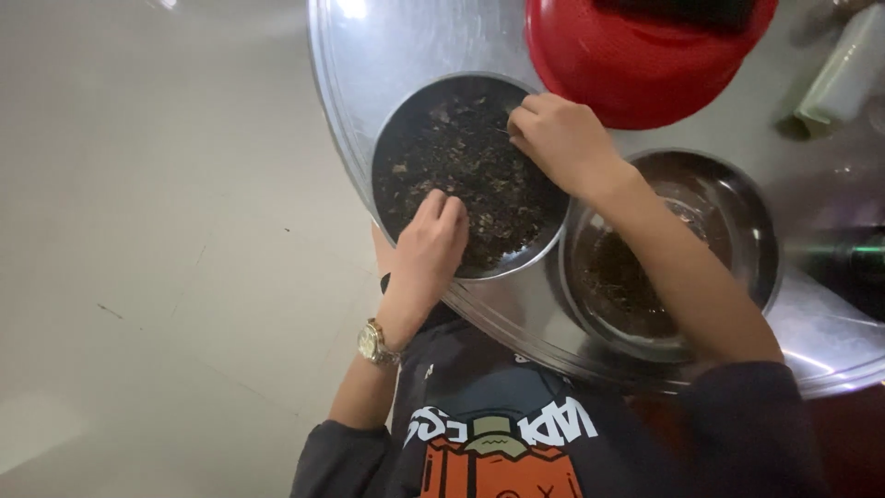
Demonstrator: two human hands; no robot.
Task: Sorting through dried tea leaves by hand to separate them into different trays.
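A steel bowl [396,138] holds dark dried bits, like loose leaves. My left hand [430,242] rests at its near rim, fingers curled down into the dark bits; a gold watch [373,343] sits on that wrist. My right hand [558,138] reaches over the bowl's far right rim, fingers pinched together in the same bits. Whether either hand holds any of the bits is hidden by the fingers. To the right stands a second steel bowl [747,212] with a smaller dark heap in it, under my right forearm.
Both bowls stand on a round shiny metal table [387,46]. A red plastic basin [636,65] sits at the far side, a pale green wrapped thing [843,78] at the far right. Pale tiled floor [138,231] lies to the left.
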